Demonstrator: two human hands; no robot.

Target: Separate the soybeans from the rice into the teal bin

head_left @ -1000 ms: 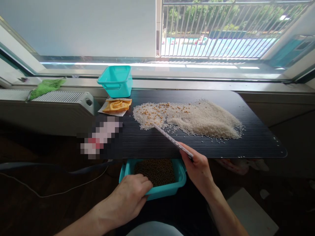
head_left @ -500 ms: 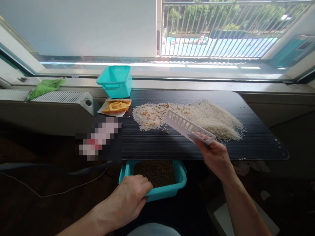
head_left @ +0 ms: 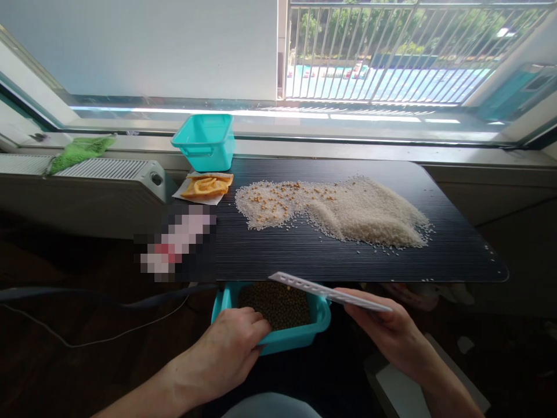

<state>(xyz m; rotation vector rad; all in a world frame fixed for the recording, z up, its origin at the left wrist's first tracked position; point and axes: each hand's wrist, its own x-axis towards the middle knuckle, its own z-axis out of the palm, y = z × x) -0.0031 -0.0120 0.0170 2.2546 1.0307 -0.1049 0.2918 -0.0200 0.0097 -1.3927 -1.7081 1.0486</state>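
My left hand (head_left: 241, 337) grips the near-left rim of a teal plastic bin (head_left: 291, 341), held just below the table's front edge. Small round brown beans or peas (head_left: 278, 307) lie inside it. My right hand (head_left: 387, 325) is closed on the right end of a white slotted plastic strip (head_left: 331, 292). The strip is nearly level, its left end over the bin's far edge. On the dark table (head_left: 261, 252), white rice (head_left: 369, 212) is spread in a long heap, with yellowish beans (head_left: 274, 200) scattered over its left part.
A second teal bin (head_left: 211, 142) stands at the table's back left, by the window sill. In front of it, orange food slices (head_left: 209, 186) rest on white paper. A green cloth (head_left: 82, 152) lies on the radiator (head_left: 113, 169). Below left runs a thin white cable (head_left: 126, 338).
My right hand has brought the strip from the rice toward me, down to the bin, and tilted it flatter. A loose bean in front of the heap is gone. My left hand stays put.
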